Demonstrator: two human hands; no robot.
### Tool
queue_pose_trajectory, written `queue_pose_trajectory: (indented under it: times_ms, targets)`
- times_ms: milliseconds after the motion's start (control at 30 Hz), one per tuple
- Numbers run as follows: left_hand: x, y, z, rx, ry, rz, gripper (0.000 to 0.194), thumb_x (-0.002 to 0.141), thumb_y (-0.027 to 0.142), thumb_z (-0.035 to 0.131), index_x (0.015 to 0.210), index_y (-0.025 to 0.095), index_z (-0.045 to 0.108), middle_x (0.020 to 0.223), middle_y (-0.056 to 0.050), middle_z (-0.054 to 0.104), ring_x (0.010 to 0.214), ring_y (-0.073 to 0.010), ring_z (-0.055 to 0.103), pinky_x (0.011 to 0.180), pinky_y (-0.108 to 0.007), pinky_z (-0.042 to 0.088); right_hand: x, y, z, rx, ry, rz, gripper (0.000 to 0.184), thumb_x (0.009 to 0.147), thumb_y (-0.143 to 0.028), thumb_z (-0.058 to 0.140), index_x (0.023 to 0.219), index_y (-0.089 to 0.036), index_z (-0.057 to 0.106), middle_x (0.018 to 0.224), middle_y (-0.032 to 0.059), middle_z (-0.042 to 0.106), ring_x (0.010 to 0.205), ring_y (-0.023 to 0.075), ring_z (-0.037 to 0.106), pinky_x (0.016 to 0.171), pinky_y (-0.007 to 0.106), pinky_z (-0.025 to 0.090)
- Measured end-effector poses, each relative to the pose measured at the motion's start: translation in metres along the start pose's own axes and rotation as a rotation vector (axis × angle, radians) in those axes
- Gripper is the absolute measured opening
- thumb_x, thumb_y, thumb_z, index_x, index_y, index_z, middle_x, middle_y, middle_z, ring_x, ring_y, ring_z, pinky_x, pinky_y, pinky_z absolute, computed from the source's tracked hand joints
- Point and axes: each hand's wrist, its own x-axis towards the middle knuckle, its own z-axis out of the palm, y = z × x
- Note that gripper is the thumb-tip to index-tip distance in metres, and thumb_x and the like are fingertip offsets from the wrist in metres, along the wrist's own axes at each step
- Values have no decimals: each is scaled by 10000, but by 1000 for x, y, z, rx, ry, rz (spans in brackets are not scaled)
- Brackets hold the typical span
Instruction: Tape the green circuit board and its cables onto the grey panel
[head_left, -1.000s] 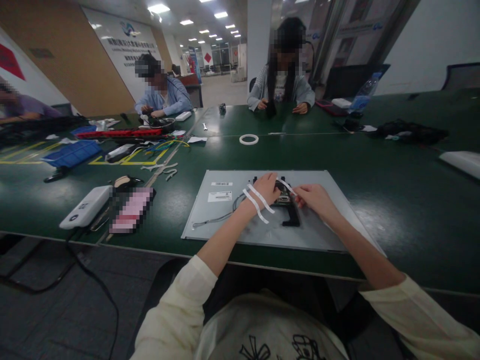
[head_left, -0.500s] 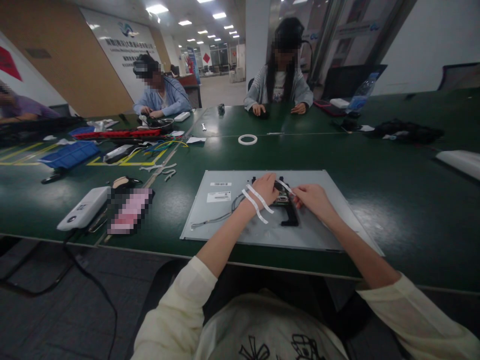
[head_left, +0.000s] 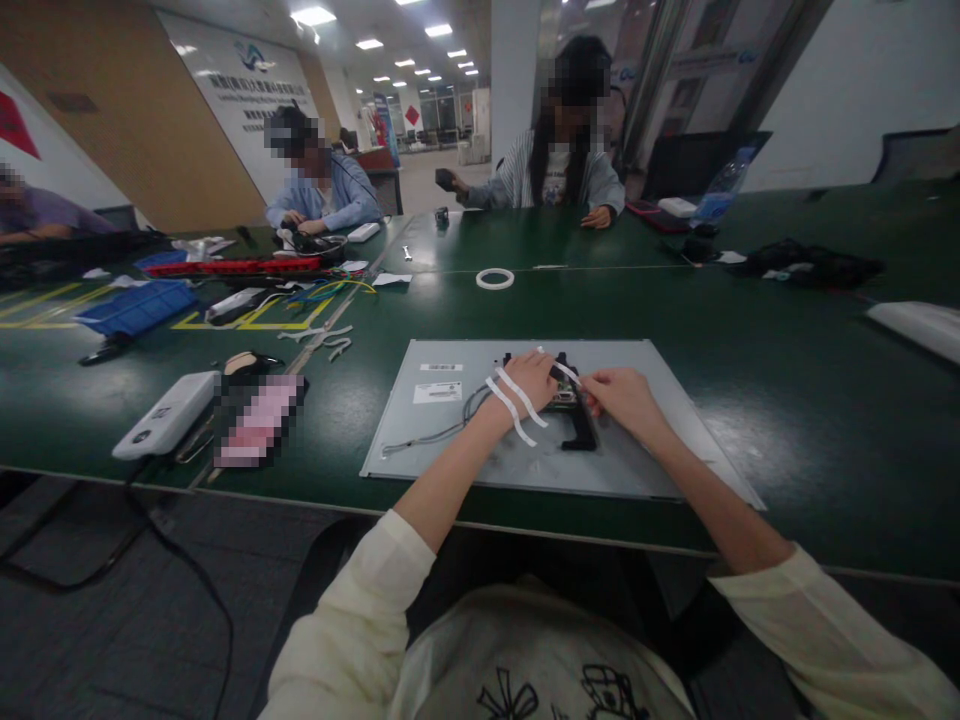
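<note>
Panel [head_left: 412,422] lay flat on the counter [head_left: 750,330], printed labels [head_left: 439,394] up, with a black bracket [head_left: 581,438] and circuit board [head_left: 562,397] near its middle. Our right hand [head_left: 619,400] had its grip clamped on one end of a white strip [head_left: 566,372], thumb against fingers. Our left hand [head_left: 530,380] lay over the bracket's upper part, next to the strip's other end; its fingertips were hidden, so we couldn't tell whether that grip was pinching or just pressing. Two more strips [head_left: 523,396] sat across our left wrist, side by side. Grey cable [head_left: 427,440] ran left across the panel from beside that wrist. Tape ring [head_left: 481,279] lay on the counter beyond the panel, well apart from both hands.

Step in hand, our read: positioning the strip over the board and bracket area. Too small to see whether it touched the board. Next move, in our judgement, called for light tension, a straight line-up, then pressing from the left-hand end outward, without snagging the wrist strips on the cable.
</note>
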Motion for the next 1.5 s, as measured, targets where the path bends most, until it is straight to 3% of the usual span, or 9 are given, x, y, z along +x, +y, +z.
queue_pose_trajectory:
  times_ms: [133,300,700,1000,1267,1500]
  targets:
    - [-1,-1,1,17,1,7,352,877,179,353,1189,111,500,1251,-102,562,1187,-196,485,1010,-331,363,-4,-4,1,-247,20,-82,315,842,-299,442,619,-157,613,549,35,619,515,134,591,549,215,408]
    - [-2,2,-5,30,-10,-2,332,871,182,361,1160,120,512,1191,-96,589,1138,-199,514,971,-326,387,-9,-11,5,-669,100,-115,361,884,-344,378,777,-161,671,795,114,680,769,225,632,578,260,371]
    - [-2,4,-10,86,-52,6,316,878,189,337,1138,124,503,1205,-94,567,1159,-209,486,974,-336,381,-18,-13,1,-864,83,-115,386,912,-429,334,917,-158,609,815,123,659,753,279,637,576,296,376]
    - [-3,5,-15,89,-74,-18,327,874,221,346,1145,127,502,1174,-108,570,1136,-221,509,940,-348,404,-21,6,-5,-688,94,-97,255,867,-417,429,887,-196,553,758,65,642,717,233,608,543,275,307]
    - [-3,7,-21,52,-41,-64,273,850,206,365,1072,115,495,1064,-105,619,1031,-229,562,889,-336,421,-35,1,-8,-114,187,-307,174,817,-307,496,884,-183,598,754,16,642,662,136,590,628,240,403]
    - [-4,6,-20,34,-54,-51,248,860,223,367,1033,115,507,1054,-114,617,1028,-238,565,893,-343,420,-58,-19,6,231,10,-249,256,832,-362,467,902,-170,621,801,34,676,618,137,626,605,240,447]
